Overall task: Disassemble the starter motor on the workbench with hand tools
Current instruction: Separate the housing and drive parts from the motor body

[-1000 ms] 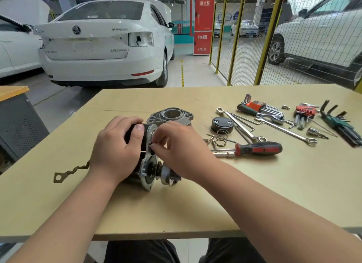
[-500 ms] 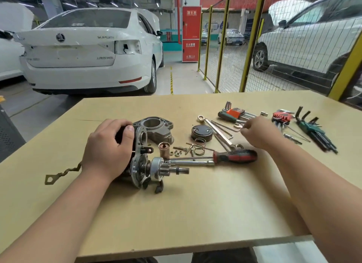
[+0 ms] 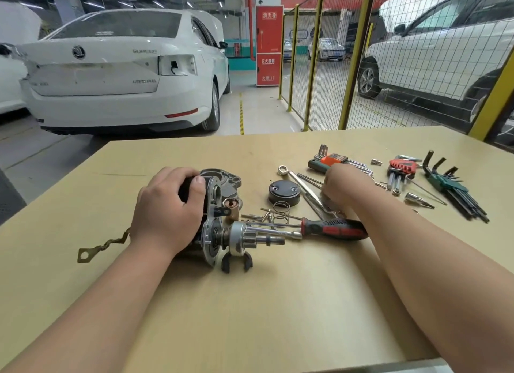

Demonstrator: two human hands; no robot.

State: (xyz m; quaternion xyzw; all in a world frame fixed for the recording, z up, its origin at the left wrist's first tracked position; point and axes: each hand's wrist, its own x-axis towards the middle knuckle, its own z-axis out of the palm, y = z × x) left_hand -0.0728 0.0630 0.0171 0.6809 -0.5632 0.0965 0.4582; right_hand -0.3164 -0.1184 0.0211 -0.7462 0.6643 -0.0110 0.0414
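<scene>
The starter motor [image 3: 219, 233] lies on its side near the middle of the pale, smooth wooden worktop [image 3: 278, 303]. The left hand [image 3: 167, 217] grips its dark round body from above, thumb curled over the top beside the flat silver end plate. From that plate a steel shaft juts to the right, carrying a small toothed gear [image 3: 250, 237]. A black forked plastic lever [image 3: 237, 262] sits under the gear, prongs down on the wood. A braided copper-coloured lead [image 3: 103, 246] with a flat eyelet trails out to the left from under the wrist.

Just behind the motor sits a grey cast-metal housing [image 3: 222, 178] with a round bore, and a short copper sleeve [image 3: 230, 208] stands by the plate. To the right are a round black cap [image 3: 284, 194], a wire coil spring [image 3: 281, 212] and a few loose screws.

The two hands are well apart. The right hand [image 3: 343, 183] reaches over the tools, knuckles up, fingers bent down onto a long shiny wrench [image 3: 303, 186]; whether it holds anything cannot be told. A screwdriver [image 3: 333, 229] with a ribbed red-and-black handle lies in front of that forearm, its shank pointing at the motor. Further right lie hex keys in an orange holder [image 3: 332, 159], a red holder [image 3: 402, 166] and a green holder [image 3: 450, 186].
</scene>
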